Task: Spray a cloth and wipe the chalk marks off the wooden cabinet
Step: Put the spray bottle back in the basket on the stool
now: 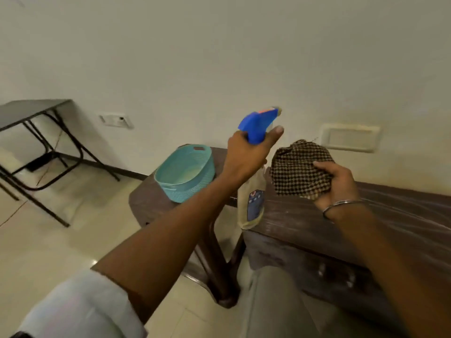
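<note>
My left hand [246, 154] grips a spray bottle [253, 206] with a blue trigger head [257, 124], held in the air with its nozzle pointing right. Just to the right of it, my right hand [339, 186] holds a bunched brown-and-cream checked cloth [297, 169] in front of the nozzle. Both are above the dark wooden cabinet [390, 215], whose top runs along the wall on the right. Faint pale streaks show on the cabinet top near the cloth.
A teal plastic basket [170, 186] sits on a dark plastic stool [141, 198] left of the cabinet. A black folding table [36, 111] stands at the far left on the tiled floor. Wall sockets [116, 120] are on the cream wall.
</note>
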`<state>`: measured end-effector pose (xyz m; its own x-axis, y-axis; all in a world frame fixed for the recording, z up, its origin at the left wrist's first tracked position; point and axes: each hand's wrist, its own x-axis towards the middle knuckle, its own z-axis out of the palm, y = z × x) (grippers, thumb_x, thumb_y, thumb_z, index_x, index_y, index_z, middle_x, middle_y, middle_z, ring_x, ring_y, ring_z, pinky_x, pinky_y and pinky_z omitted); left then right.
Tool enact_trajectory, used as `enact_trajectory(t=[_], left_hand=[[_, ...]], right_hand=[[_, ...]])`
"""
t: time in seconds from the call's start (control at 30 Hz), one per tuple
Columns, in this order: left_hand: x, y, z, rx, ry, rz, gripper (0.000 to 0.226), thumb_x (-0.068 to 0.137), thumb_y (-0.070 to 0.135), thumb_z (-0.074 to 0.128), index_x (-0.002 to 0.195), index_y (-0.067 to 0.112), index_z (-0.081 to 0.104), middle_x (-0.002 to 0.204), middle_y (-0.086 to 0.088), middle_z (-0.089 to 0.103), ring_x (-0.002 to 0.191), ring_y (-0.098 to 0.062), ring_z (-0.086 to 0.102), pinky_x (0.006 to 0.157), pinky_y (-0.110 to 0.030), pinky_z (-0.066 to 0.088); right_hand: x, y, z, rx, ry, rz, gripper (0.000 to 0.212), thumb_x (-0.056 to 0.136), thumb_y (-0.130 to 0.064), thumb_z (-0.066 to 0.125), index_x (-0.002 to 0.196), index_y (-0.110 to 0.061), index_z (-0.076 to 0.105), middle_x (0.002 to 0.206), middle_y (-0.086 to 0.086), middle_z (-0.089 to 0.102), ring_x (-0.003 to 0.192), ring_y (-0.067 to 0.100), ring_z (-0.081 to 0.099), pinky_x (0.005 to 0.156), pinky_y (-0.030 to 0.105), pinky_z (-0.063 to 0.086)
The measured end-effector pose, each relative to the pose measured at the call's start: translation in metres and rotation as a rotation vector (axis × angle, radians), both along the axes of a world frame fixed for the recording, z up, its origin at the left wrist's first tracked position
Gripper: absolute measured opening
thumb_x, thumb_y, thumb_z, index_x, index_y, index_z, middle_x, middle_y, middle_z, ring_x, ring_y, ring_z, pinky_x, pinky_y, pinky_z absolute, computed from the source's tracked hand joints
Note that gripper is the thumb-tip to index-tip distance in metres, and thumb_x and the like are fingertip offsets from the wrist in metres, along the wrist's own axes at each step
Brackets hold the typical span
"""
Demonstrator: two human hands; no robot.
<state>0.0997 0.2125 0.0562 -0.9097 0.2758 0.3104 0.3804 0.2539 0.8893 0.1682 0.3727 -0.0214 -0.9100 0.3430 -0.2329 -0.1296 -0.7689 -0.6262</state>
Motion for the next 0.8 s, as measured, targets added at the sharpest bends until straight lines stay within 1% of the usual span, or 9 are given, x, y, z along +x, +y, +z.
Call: enact_trajectory(t=[0.1,0.2,0.27,0.33,0.43,0.5,0.6,0.7,0.8], left_hand=[[-0.02,-0.019,0.034,0.15,0.0,0.066,0.053,0.093,0.039,0.071,0.09,-0.013,0.063,0.068,-0.021,0.058,0.058,-0.028,0.062,0.046,-0.018,0.047],[-0.044,-0.047,0.06,0.207,0.052,0.127,0.053,0.093,0.039,0.071,0.089,-0.014,0.064,0.065,-0.016,0.056,0.056,-0.025,0.061,0.048,-0.019,0.047],[-0.063,-0.067,0.069,0.238,0.109,0.188,0.058,0.091,0.045,0.072,0.088,-0.012,0.064,0.068,-0.023,0.059,0.057,-0.024,0.059,0.05,-0.029,0.048],[-0.084,-0.089,0.071,0.227,0.173,0.265,0.066,0.084,0.058,0.07,0.086,-0.008,0.065,0.076,-0.025,0.065,0.059,-0.024,0.06,0.058,-0.044,0.053],[-0.108,-0.117,0.065,0.207,0.194,0.38,0.078,0.075,0.073,0.064,0.088,-0.004,0.065,0.082,-0.021,0.069,0.071,-0.035,0.066,0.072,-0.051,0.056],[-0.122,-0.131,0.057,0.214,0.205,0.412,0.079,0.075,0.074,0.062,0.089,-0.004,0.064,0.083,-0.023,0.068,0.076,-0.037,0.066,0.074,-0.052,0.056],[-0.141,-0.143,0.041,0.216,0.206,0.429,0.076,0.078,0.071,0.061,0.089,-0.004,0.063,0.082,-0.025,0.067,0.072,-0.037,0.064,0.074,-0.052,0.055],[-0.159,-0.148,0.021,0.204,0.147,0.442,0.081,0.076,0.074,0.06,0.089,-0.006,0.063,0.082,-0.025,0.066,0.064,-0.026,0.059,0.072,-0.05,0.056],[-0.173,-0.149,-0.004,0.142,0.066,0.431,0.077,0.078,0.074,0.059,0.081,-0.003,0.059,0.069,-0.017,0.059,0.061,-0.019,0.053,0.064,-0.041,0.05]], right_hand=[[-0.03,-0.03,0.036,0.069,-0.014,0.013,0.029,0.09,-0.004,0.048,0.115,-0.005,0.062,0.113,0.014,0.067,0.102,0.032,0.065,0.079,0.042,0.056],[-0.06,-0.057,0.06,0.129,-0.034,0.048,0.029,0.089,-0.004,0.052,0.117,-0.005,0.061,0.111,0.014,0.067,0.098,0.031,0.066,0.071,0.04,0.058],[-0.077,-0.073,0.07,0.131,-0.041,0.07,0.034,0.087,-0.002,0.054,0.121,-0.004,0.059,0.113,0.015,0.067,0.099,0.032,0.066,0.072,0.041,0.058],[-0.093,-0.087,0.074,0.115,-0.041,0.085,0.034,0.087,0.0,0.055,0.12,-0.003,0.059,0.114,0.017,0.067,0.099,0.033,0.066,0.074,0.043,0.058],[-0.11,-0.103,0.068,0.087,-0.047,0.107,0.033,0.087,0.0,0.055,0.12,-0.003,0.06,0.114,0.018,0.067,0.099,0.034,0.067,0.08,0.047,0.057],[-0.119,-0.108,0.059,0.082,-0.056,0.118,0.034,0.086,-0.001,0.056,0.119,-0.003,0.06,0.113,0.018,0.068,0.099,0.036,0.067,0.081,0.05,0.057],[-0.128,-0.106,0.045,0.086,-0.081,0.11,0.036,0.084,-0.002,0.058,0.12,-0.005,0.059,0.113,0.017,0.068,0.101,0.037,0.067,0.085,0.054,0.055],[-0.134,-0.099,0.026,0.111,-0.134,0.09,0.041,0.082,-0.004,0.061,0.123,-0.007,0.058,0.116,0.016,0.067,0.101,0.037,0.067,0.087,0.057,0.053],[-0.135,-0.093,0.008,0.137,-0.197,0.072,0.038,0.084,-0.007,0.06,0.122,-0.008,0.059,0.114,0.014,0.068,0.099,0.035,0.068,0.085,0.054,0.055]])
